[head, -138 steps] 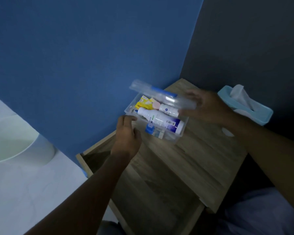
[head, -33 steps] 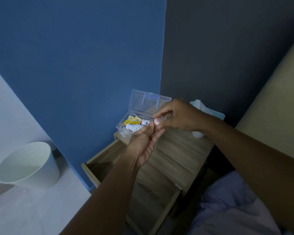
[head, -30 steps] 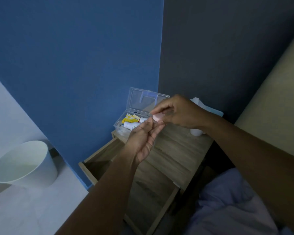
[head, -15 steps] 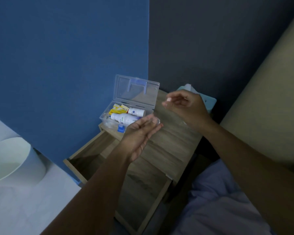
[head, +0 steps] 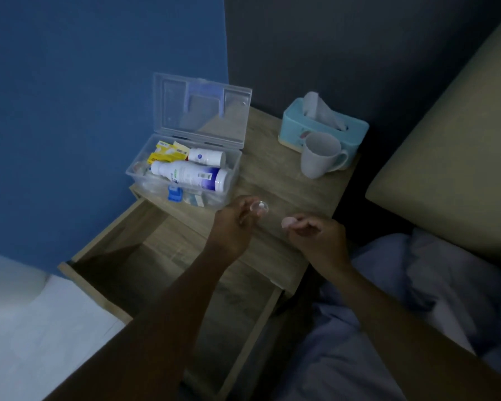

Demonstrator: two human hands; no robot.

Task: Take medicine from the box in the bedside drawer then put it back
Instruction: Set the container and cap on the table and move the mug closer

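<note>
Dim bedside scene, read from left to right. The drawer [head: 168,273] stands pulled open below and to the left of the left hand, and its inside appears bare wood. The clear box [head: 182,180] sits on the nightstand [head: 275,180] just beyond the left hand, at the top's left front edge, with its lid [head: 203,110] raised upright against the blue wall. Inside lie a large white bottle [head: 190,176] on its side, a smaller white bottle [head: 207,157] behind it, yellow packets [head: 164,153] at the far left, and a blue clip [head: 175,194] at the near wall.

The left hand [head: 233,227] hovers over the nightstand's front edge, its fingers pinched on a small clear vial [head: 258,207] with a pale item visible in its mouth; whether this is a pill cannot be told. Just to its right, apart from it, the right hand [head: 318,235] is curled, with fingertips gripping a small pink cap [head: 288,222].

Beyond the right hand, at the nightstand's far right, a white mug [head: 320,159] stands upright, touching or just in front of a teal tissue box [head: 324,125]. Bedding [head: 417,285] lies to the right of the right forearm.
</note>
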